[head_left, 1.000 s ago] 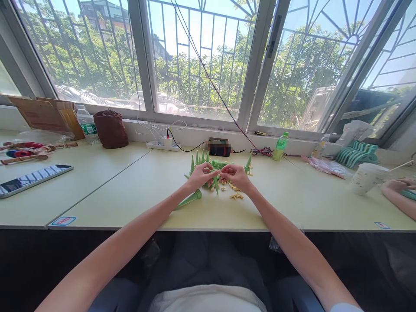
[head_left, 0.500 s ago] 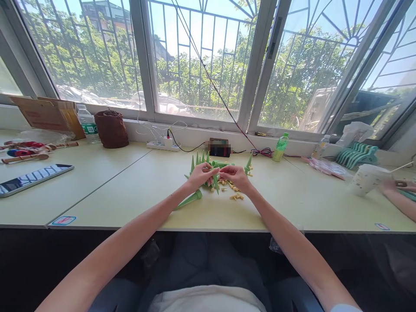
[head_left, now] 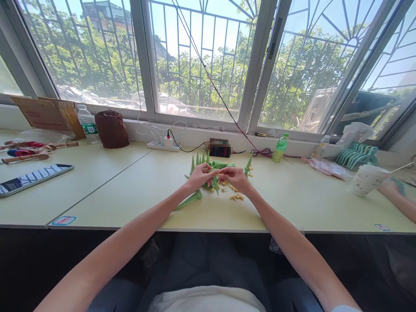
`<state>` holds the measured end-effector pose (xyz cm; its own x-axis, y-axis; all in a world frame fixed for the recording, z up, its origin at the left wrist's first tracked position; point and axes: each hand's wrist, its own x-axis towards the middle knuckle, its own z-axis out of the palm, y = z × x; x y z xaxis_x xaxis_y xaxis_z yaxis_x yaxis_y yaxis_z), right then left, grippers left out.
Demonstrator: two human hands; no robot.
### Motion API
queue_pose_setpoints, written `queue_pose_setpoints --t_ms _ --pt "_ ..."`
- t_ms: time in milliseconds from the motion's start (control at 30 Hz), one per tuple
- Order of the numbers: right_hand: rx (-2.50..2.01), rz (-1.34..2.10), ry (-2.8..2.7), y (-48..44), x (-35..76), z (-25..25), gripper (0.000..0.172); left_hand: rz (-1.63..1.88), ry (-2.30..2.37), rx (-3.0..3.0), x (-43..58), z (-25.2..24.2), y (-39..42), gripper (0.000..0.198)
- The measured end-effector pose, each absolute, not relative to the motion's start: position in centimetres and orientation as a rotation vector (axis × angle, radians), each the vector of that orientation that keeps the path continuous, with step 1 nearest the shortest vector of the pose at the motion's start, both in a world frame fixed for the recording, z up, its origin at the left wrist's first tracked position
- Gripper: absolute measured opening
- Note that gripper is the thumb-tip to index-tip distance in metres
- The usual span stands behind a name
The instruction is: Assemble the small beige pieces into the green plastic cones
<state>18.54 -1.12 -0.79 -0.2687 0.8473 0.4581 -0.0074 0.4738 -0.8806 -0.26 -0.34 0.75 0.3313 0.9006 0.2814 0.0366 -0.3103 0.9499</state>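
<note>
My left hand [head_left: 198, 176] is closed on a green plastic spike [head_left: 216, 187] that hangs point down between my hands. The fingertips of my right hand [head_left: 237, 177] are pinched together at the spike's upper end; whatever they grip is too small to make out. Several green spikes [head_left: 197, 160] stand point up just beyond my left hand. Another upright spike [head_left: 248, 164] rises beyond my right hand. Under my left wrist lies a loose green spike [head_left: 191, 199] with a wider capped end. Small yellow pieces [head_left: 236, 197] are scattered below and between the hands.
At the table's back are a power strip [head_left: 162, 146], a dark device [head_left: 219, 148] and a green bottle [head_left: 281, 148]. A phone [head_left: 35, 178] lies left. On the right are teal hangers [head_left: 357, 155], a white cup [head_left: 368, 180] and another person's hand [head_left: 391, 189].
My hands keep nearly the same pose, with the spike still between them. At the far right, the other person's hand has shifted slightly and is blurred.
</note>
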Motion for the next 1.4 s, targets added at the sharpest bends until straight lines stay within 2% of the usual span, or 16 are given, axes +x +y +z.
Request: queue_pose_setpoints --t_ms 933,1400 --pt "-0.863 0.874 -1.653 -2.2 18.3 0.2 0.043 1.056 0.704 1.685 0.0 1.3 -1.2 0.045" --pt "-0.781 0.805 -1.473 -1.4 18.2 -0.1 0.036 1.192 0.757 1.624 0.1 1.6 -0.7 0.045"
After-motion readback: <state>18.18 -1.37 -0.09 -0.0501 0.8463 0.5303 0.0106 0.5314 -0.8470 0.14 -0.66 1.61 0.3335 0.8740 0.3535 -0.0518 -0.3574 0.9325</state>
